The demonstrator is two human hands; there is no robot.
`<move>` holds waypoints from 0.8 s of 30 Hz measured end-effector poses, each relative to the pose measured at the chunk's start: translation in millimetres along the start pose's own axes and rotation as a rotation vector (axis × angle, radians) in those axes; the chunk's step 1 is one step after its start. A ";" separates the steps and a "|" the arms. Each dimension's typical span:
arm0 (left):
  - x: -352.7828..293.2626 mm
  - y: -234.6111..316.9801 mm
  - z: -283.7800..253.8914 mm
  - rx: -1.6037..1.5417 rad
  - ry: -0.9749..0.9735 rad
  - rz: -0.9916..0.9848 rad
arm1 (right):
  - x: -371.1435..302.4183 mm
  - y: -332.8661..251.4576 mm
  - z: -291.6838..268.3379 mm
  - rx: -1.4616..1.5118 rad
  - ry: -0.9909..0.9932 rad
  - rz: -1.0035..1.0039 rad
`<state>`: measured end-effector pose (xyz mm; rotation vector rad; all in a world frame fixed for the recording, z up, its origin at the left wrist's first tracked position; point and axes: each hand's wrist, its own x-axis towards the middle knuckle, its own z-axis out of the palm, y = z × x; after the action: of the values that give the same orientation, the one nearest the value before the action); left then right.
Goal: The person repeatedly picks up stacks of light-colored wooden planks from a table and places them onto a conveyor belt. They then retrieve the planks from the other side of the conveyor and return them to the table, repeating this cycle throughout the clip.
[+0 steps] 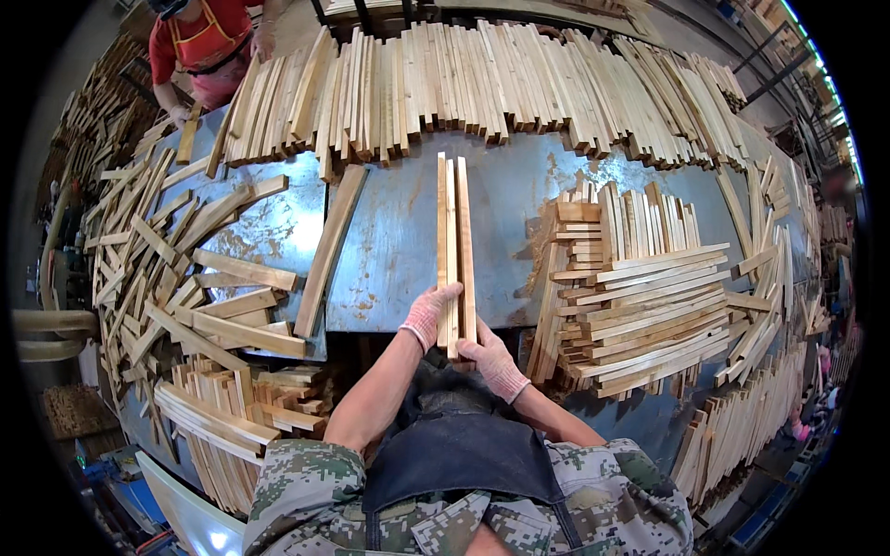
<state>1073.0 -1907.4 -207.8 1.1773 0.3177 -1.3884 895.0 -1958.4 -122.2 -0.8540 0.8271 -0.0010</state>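
Between my gloved hands stand several long, pale wooden strips (452,241), held together lengthwise and pointing away from me over the metal table (389,269). My left hand (431,315) closes round the near part of the bundle from the left. From the right, my right hand (494,360) grips its near end, thumb against the wood. A narrow gap shows between the right strip and the others. Just left of the bundle, a single longer board (331,250) lies slanted on the table.
A long row of strips (445,79) spans the table's far side. Loose, jumbled strips (158,250) cover the left. Stacked strips (649,315) stand close on my right, with another stack (213,417) at near left. A co-worker in red (204,46) handles wood at far left.
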 end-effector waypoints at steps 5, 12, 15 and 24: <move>-45.6 -38.4 -24.8 -0.204 -0.113 -0.084 | -26.2 34.7 -15.0 0.293 -0.097 0.135; -52.7 -51.7 -61.2 0.019 0.064 -0.012 | -43.3 43.7 1.9 -0.028 0.021 0.099; -59.4 -50.2 -72.5 0.046 0.060 -0.028 | -53.7 42.7 9.6 0.043 0.006 0.092; -87.1 -58.3 -71.4 0.632 0.103 0.067 | -74.4 67.9 52.3 -0.290 0.050 0.024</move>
<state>1033.3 -1787.3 -198.2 1.7603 -0.1056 -1.4131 855.8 -1854.3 -100.0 -1.1206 0.8974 0.1216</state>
